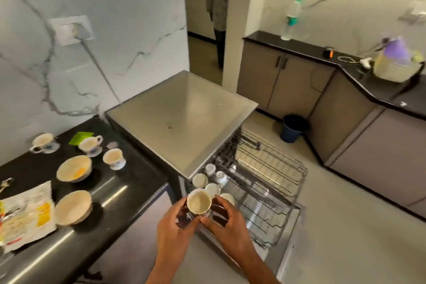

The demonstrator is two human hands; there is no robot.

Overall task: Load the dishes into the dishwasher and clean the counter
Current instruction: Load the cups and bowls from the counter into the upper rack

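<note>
Both hands on one cup (pixel 199 202), held upright over the near-left corner of the pulled-out rack (pixel 272 191). Left hand (pixel 175 226) and right hand (pixel 227 221) curl fingers round its sides. More cups (pixel 200 180) already in rack. Counter (pixel 110 191) holds three cups (pixel 90 145) and two bowls (pixel 74 168).

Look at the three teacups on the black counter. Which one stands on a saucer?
The far-left teacup, nearest the wall: it sits on a blue-patterned saucer. The other two cups stand straight on the counter.
</note>
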